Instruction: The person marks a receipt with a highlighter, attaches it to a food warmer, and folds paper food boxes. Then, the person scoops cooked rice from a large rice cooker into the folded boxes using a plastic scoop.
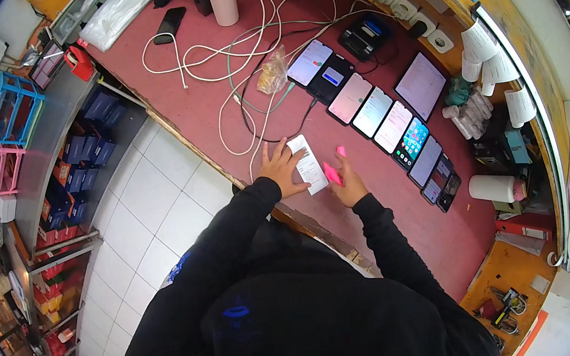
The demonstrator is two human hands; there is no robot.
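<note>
My left hand point(281, 170) lies with its fingers spread over a white printed slip of paper point(309, 167), pressing it against the red tabletop. Just right of the slip, my right hand point(351, 187) is closed around a bright pink object point(332, 174). Part of this object sticks out toward the paper and another pink part shows by the fingertips; its exact kind is unclear. Beyond my right hand stretches a slanting row of phones, among them one with a lit screen of icons point(414, 138) and one with a pale pink screen point(350, 99).
Behind the phones lies a tablet point(421, 86). White cables point(252, 38) tangle across the far table, near a plastic bag point(272, 71) and a pink bottle point(225, 4). A white bottle point(492, 189) lies at the right. Left of the table edge is a tiled floor point(150, 196).
</note>
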